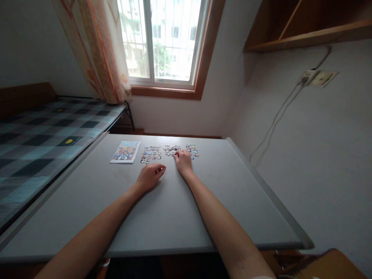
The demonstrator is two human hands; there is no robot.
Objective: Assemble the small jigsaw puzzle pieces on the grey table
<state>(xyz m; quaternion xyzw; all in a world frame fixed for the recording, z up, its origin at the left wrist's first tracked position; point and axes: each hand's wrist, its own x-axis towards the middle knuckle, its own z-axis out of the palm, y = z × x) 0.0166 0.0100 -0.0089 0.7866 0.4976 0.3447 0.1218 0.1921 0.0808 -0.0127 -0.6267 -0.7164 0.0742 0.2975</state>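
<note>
Small jigsaw puzzle pieces lie in three loose groups: a left group (151, 153), a middle group (171, 148) and a right group (192, 149). My right hand (183, 161) reaches over the near side of the middle and right groups. Its fingers are bent and drawn together, with the tips at the middle group's near edge; anything between them is hidden. Just in front of the left group, my left hand (149, 177) rests low over the table, thumb and fingers pinched together. Whatever that pinch may hold is too small to make out. A printed colourful picture sheet (125, 152) lies flat left of the pieces.
All of this is on a grey-white table (162, 224) with raised side edges. A bed with a checked cover (58, 131) runs along the left. Behind are a window (162, 42) and a curtain (101, 50). Cables (273, 124) hang from a wall socket (309, 77) at right.
</note>
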